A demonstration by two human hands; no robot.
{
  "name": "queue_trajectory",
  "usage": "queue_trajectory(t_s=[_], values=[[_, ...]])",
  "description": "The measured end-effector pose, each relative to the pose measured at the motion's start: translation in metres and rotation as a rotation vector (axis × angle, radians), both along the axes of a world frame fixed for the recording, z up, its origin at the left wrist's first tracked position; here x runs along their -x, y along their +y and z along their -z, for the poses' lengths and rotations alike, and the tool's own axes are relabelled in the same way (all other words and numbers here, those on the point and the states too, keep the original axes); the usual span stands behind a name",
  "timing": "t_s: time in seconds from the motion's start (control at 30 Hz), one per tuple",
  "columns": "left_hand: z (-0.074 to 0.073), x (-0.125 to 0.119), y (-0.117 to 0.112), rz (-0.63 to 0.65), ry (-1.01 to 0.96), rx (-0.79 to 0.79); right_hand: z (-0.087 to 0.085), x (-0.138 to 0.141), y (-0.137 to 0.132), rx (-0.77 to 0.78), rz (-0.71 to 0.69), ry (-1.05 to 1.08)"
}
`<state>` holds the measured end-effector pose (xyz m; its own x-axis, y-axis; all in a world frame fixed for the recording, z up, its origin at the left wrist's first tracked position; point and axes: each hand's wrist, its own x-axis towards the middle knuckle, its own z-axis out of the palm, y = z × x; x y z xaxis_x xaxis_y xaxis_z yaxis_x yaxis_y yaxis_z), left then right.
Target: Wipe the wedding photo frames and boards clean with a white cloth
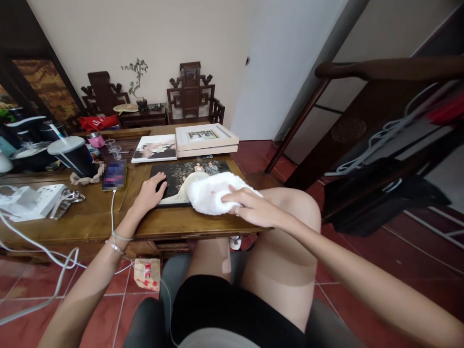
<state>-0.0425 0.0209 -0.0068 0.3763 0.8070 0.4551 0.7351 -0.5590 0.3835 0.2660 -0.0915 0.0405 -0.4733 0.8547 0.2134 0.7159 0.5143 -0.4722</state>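
Note:
A dark wedding photo panel [174,175] lies flat near the front edge of the wooden table. On its left end rests my left hand [153,187], fingers spread and holding nothing. My right hand [250,205] grips a white fluffy cloth [212,191], which is bunched over the lower right part of the photo and hides it there. Two people in the picture show just above the cloth.
Behind the panel are a smaller photo print [155,149] and stacked pale frames [206,137]. To the left are a charging phone [114,175], a lidded black cup [78,157] and a white power strip [39,200]. Cables hang off the wooden table [97,224].

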Motion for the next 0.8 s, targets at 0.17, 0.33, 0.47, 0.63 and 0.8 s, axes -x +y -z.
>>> queue_trajectory(t_s=[0.17, 0.33, 0.47, 0.63, 0.8], values=[[0.001, 0.001, 0.001, 0.021, -0.012, 0.017, -0.011, -0.005, 0.046, 0.059, 0.057, 0.067], [0.0, 0.002, -0.001, 0.016, -0.001, 0.013, -0.015, -0.006, 0.12, 0.075, 0.155, 0.106], [-0.001, 0.002, -0.001, 0.015, -0.003, 0.018, -0.017, 0.0, 0.138, 0.051, 0.214, 0.091], [-0.001, 0.002, -0.001, 0.008, -0.004, 0.019, -0.008, 0.003, 0.113, -0.026, 0.241, 0.081], [-0.001, 0.002, -0.001, -0.005, 0.007, 0.004, 0.01, -0.004, 0.056, -0.02, 0.145, 0.013]])
